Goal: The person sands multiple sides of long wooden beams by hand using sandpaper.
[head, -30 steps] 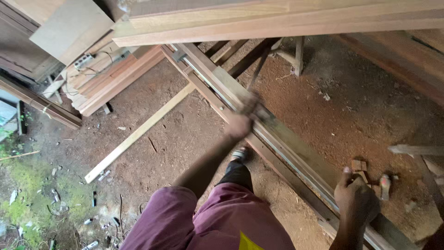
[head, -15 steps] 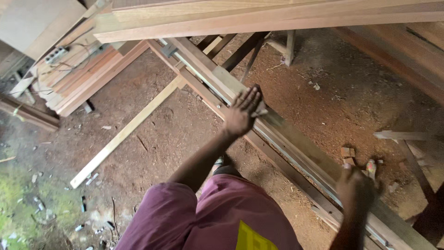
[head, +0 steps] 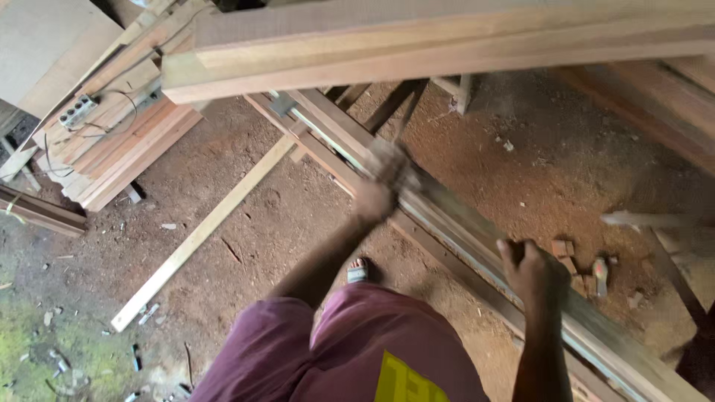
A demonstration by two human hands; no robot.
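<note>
The left hand, blurred, lies on the long wooden frame on the ground; whether its fingers are spread cannot be told. Nearer the body, the right hand grips the same frame's edge, small wood blocks just beyond it

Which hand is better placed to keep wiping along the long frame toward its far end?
Probably the left hand: it lies farther up the frame, blurred, flat on its top. The right hand sits nearer the body, gripping the frame's edge.
</note>
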